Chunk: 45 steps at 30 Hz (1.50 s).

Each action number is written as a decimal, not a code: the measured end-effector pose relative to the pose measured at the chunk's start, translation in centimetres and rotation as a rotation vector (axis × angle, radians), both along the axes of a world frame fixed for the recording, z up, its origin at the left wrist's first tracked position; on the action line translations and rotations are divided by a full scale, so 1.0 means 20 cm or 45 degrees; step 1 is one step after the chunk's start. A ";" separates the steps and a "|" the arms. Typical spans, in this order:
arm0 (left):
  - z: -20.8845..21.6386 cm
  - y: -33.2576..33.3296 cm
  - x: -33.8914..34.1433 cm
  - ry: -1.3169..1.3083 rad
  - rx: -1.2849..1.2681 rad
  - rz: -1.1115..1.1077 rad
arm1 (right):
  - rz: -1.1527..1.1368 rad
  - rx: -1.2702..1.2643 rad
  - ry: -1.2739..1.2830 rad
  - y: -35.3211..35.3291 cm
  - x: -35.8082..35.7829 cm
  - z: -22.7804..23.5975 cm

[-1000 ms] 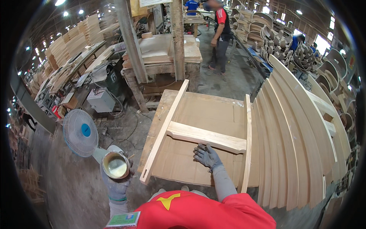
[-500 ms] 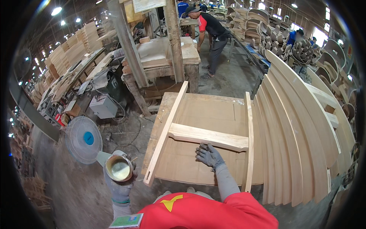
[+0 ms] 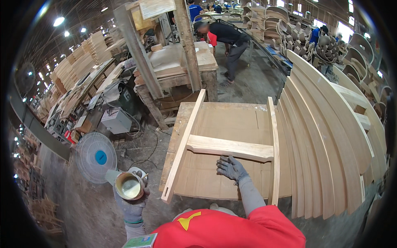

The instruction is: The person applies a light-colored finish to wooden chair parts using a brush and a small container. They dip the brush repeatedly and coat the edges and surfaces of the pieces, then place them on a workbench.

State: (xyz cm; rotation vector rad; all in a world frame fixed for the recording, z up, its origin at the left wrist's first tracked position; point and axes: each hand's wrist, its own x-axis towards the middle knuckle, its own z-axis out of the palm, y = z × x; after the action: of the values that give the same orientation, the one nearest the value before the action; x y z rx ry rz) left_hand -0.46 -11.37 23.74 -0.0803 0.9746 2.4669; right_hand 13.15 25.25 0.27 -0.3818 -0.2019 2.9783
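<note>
On the left, my gloved left hand is closed around a round pot with pale, creamy liquid in it. A small stick end shows beside its rim. My right hand, in a grey glove, is open with fingers spread, just on the near side of a wooden crosspiece. Whether its fingertips touch that piece I cannot tell. The crosspiece spans between a left wooden rail, slotted at its near end, and a right wooden rail. Together they form an H-shaped frame over a cardboard-covered table.
Several curved wooden panels stand in a row along the right. A fan stands at the left, near a white box. Beyond the table is a wooden workbench with posts. A person bends over behind it.
The view has shifted slightly, so the table and frame appear a little further right. The person in the background bends lower. Both my hands keep about the same pose.
</note>
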 end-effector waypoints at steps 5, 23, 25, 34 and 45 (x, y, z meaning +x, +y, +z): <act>0.01 0.02 0.00 -0.064 -0.012 0.037 | 0.002 -0.012 0.006 0.01 0.00 -0.01; -0.08 0.00 -0.04 0.302 -0.296 0.087 | 0.006 0.026 0.005 0.00 0.00 0.00; -0.10 -0.01 -0.05 0.343 -0.296 0.064 | 0.009 0.030 -0.003 -0.01 0.00 0.01; -0.10 -0.05 -0.07 0.382 -0.331 -0.054 | 0.001 0.024 -0.009 0.01 0.00 0.00; -0.02 -0.01 -0.02 0.143 -0.052 -0.166 | 0.004 0.021 0.008 -0.01 0.00 0.00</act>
State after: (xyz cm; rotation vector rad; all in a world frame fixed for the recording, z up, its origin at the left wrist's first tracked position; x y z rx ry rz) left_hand -0.95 -11.54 23.38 0.1061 1.0434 2.3533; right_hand 13.10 25.08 0.26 -0.3704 -0.2262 2.9789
